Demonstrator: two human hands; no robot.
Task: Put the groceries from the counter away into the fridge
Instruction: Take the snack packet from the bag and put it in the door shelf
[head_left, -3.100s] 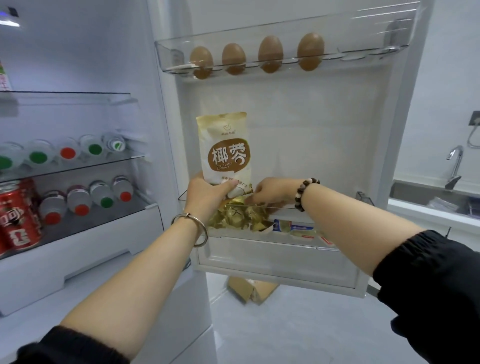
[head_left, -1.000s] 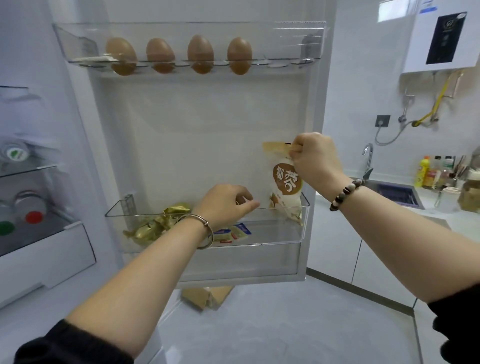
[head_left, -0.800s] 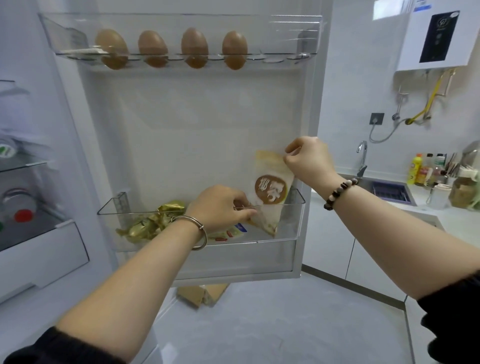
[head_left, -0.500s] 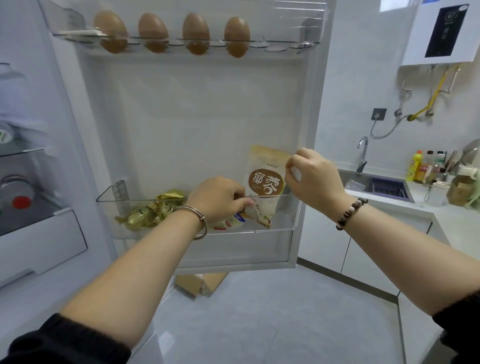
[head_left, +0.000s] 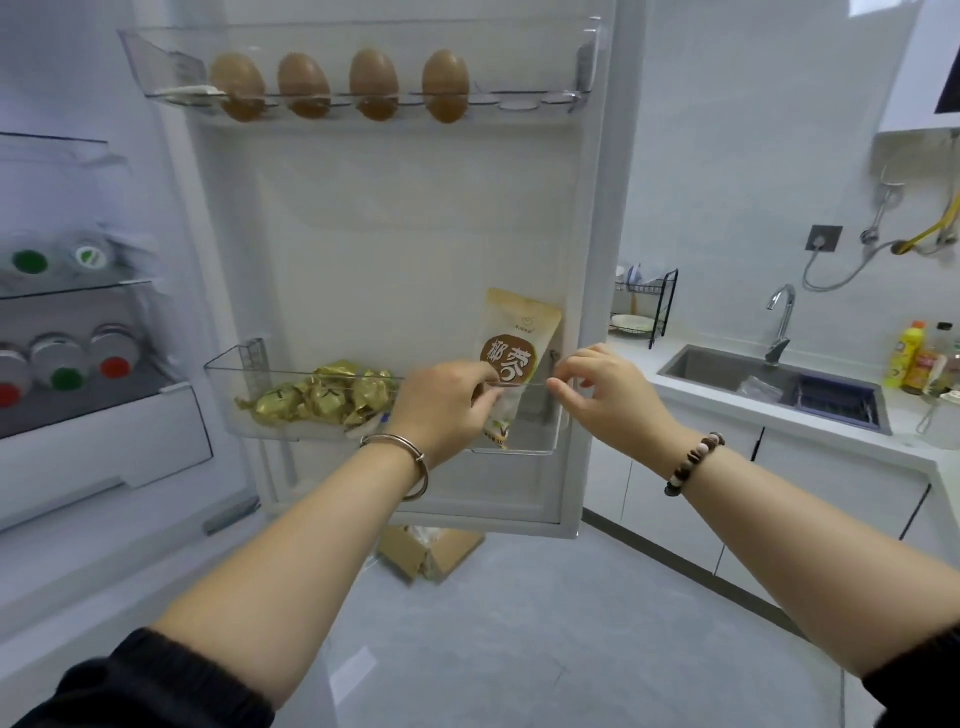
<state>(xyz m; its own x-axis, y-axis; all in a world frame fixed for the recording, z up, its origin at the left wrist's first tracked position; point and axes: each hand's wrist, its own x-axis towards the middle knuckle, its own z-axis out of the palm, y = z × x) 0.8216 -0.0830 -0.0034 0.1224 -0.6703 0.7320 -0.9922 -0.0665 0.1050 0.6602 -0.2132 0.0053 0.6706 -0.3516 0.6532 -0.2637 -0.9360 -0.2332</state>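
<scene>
The pouch (head_left: 519, 332) is now standing upright at the right end of the lower door bin (head_left: 540, 439), leaning toward the door's inner side wall. Half a second ago the right grip (head_left: 602, 389) was pinching its top corner. Now that grip is hanging just beside the bin with fingers loosely curled and apart from the pouch, holding nothing. The left grip (head_left: 447, 405) is reaching over the bin rim and touching the pouch's lower part. Whether it is clamping or only steadying the pouch, I cannot tell.

Judging from this, the pouch is being left in place and this item is as good as put away. The left grip only needs to let go without tipping it.

Counting outward:
- 1 pouch is sitting in the bin.
- 1 heap of gold-wrapped sweets (head_left: 322, 400) is lying at the bin's left, too bunched to count.
- 4 eggs (head_left: 374, 83) are resting in the top door rack (head_left: 519, 101).
- 5 coloured bottle caps (head_left: 65, 376) are showing across 2 fridge shelves.
</scene>
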